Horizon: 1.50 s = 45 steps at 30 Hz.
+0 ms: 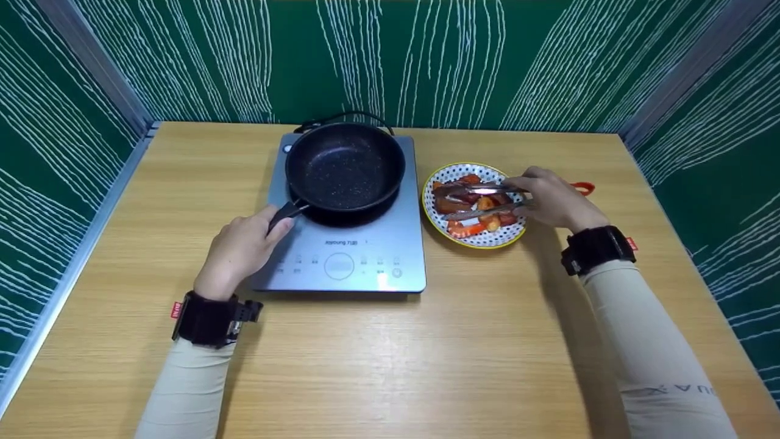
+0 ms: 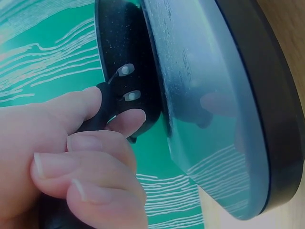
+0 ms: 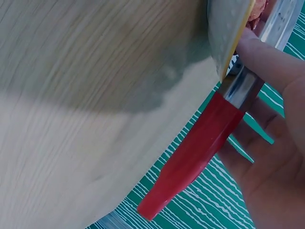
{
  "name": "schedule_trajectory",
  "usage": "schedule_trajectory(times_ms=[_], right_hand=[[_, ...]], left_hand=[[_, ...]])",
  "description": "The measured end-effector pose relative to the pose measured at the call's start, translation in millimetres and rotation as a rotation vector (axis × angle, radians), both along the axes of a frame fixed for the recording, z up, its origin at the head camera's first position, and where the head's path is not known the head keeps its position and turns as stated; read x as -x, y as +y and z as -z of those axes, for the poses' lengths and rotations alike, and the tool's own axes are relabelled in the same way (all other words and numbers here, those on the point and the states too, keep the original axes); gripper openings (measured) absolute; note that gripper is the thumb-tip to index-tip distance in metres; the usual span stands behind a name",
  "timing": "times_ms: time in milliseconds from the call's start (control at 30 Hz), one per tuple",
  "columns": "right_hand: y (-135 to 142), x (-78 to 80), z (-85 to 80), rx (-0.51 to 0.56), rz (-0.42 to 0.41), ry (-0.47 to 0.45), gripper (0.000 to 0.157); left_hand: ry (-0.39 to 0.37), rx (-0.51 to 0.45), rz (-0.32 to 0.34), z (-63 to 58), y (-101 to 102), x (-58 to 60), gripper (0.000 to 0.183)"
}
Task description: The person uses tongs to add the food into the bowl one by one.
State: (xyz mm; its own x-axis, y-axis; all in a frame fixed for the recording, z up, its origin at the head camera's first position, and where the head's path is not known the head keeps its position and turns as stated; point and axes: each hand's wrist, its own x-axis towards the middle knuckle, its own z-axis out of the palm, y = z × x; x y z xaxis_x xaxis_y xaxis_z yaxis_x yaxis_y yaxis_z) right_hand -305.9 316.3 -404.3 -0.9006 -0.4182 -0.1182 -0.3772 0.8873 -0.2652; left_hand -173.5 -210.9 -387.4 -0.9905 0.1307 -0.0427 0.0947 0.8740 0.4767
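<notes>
My left hand (image 1: 241, 250) grips the handle (image 1: 282, 217) of a black frying pan (image 1: 347, 167), thumb along the top. The pan sits on a silver induction cooker (image 1: 399, 225) and looks bare inside. In the left wrist view, two rivets (image 2: 126, 70) show where the handle meets the pan. My right hand (image 1: 551, 198) holds metal tongs (image 1: 481, 190) with a red handle (image 3: 190, 143). The tongs' parted arms reach over food pieces (image 1: 466, 229), reddish-brown and orange, on a dotted plate (image 1: 439, 227) with a yellow rim.
Everything stands on a light wooden table (image 1: 390, 360). The plate is just right of the cooker. A black cord (image 1: 359, 113) loops behind the pan. Green panels (image 1: 292, 61) with white streaks enclose the table's back and sides.
</notes>
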Motion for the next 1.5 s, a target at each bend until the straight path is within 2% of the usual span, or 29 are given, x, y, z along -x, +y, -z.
schedule_trajectory(times_ms=[300, 500, 633, 733, 867, 1000, 1167, 1333, 1500], right_hand=[[3.7, -10.2, -8.6, 0.044, 0.04, -0.095, 0.05], [7.3, -22.6, -15.8, 0.14, 0.086, -0.095, 0.05], [8.6, -32.4, -19.6, 0.209, 0.078, -0.058, 0.05], [7.8, -41.7, -22.7, 0.218, 0.103, -0.053, 0.054], [5.5, -55.2, -24.9, 0.225, 0.17, -0.066, 0.068], [2.7, -65.4, -22.3, 0.268, 0.191, -0.01, 0.073], [-2.3, -76.7, -20.9, 0.264, 0.233, 0.055, 0.074], [-5.9, -85.2, -24.5, 0.215, 0.274, 0.029, 0.082], [-7.9, -89.1, -26.4, 0.164, 0.244, 0.002, 0.074]], left_hand=[[-0.007, -0.002, -0.007, 2.6, 0.8, 0.9, 0.033], [-0.007, -0.003, -0.006, 2.5, 0.5, 1.7, 0.032], [0.0, -0.001, -0.006, 1.8, 0.5, 0.5, 0.033], [0.006, -0.003, -0.008, 1.8, 0.3, -0.5, 0.033], [0.008, -0.01, -0.008, 1.6, 0.4, -0.8, 0.032], [0.001, -0.014, -0.01, 1.1, 1.3, -0.6, 0.032], [-0.004, -0.02, -0.013, 1.4, 2.1, -0.3, 0.032], [-0.017, -0.021, -0.014, 1.6, 1.9, 0.0, 0.032], [-0.028, -0.017, -0.019, 1.4, 1.0, 0.4, 0.032]])
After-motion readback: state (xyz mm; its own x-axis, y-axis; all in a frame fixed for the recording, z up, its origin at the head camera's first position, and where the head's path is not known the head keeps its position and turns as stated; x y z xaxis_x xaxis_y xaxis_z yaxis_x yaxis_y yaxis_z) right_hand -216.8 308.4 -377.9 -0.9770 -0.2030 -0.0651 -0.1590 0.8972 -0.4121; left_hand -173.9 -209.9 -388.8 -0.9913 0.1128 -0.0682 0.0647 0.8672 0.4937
